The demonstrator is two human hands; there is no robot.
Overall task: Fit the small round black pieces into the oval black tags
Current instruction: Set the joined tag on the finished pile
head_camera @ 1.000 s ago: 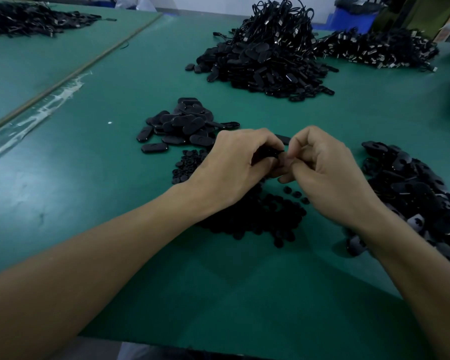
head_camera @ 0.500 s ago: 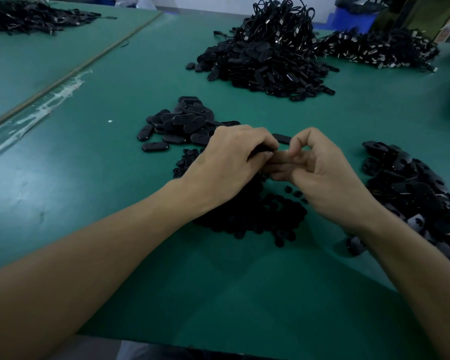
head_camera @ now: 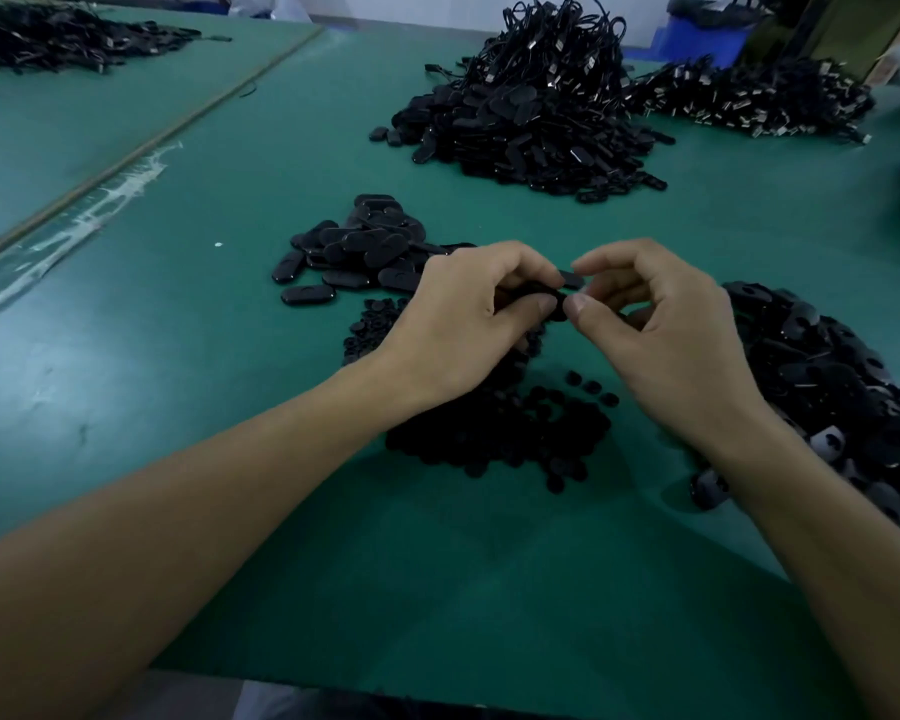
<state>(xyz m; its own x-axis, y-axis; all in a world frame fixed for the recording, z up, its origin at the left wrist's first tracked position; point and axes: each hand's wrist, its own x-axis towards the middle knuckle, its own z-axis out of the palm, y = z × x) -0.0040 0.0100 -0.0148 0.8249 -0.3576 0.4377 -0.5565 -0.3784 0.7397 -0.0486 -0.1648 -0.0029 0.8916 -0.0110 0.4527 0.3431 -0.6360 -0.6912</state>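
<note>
Head view: left hand [head_camera: 468, 324] gripped oval black plastic tag [head_camera: 571, 279]; right hand [head_camera: 666, 335] pinched its free end above green counter [head_camera: 230, 407]. Markings unreadable.

left grip [head_camera: 468, 324] and right grip [head_camera: 661, 330] pinch one oval tag [head_camera: 568, 279] — above the round pieces [head_camera: 515, 433].

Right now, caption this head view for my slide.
Left hand holds an oval black tag, right hand at its end, over round black pieces.
</note>
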